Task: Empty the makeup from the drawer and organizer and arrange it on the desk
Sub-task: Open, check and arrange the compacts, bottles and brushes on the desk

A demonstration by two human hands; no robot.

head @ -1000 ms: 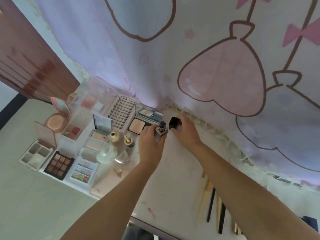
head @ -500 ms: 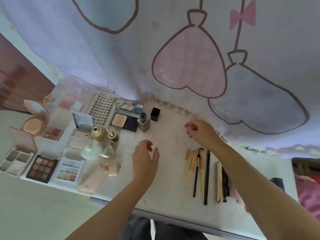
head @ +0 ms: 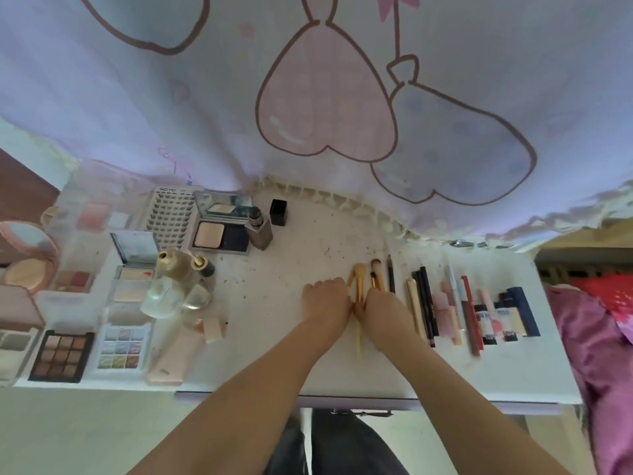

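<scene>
I noted both hands, left hand (head: 325, 296) and right hand (head: 380, 308), curled around the gold brushes (head: 359, 286); I judged they needed squaring parallel to the pencils (head: 424, 303).

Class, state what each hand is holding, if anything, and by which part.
Both hands are on the gold-handled makeup brushes, mid-handle; whether either actually grips one cannot be told.

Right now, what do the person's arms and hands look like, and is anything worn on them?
Both forearms are bare, with no sleeves in view. The left hand and right hand wear no gloves. No ring, watch or bracelet can be seen; the fingers are mostly hidden.
</scene>
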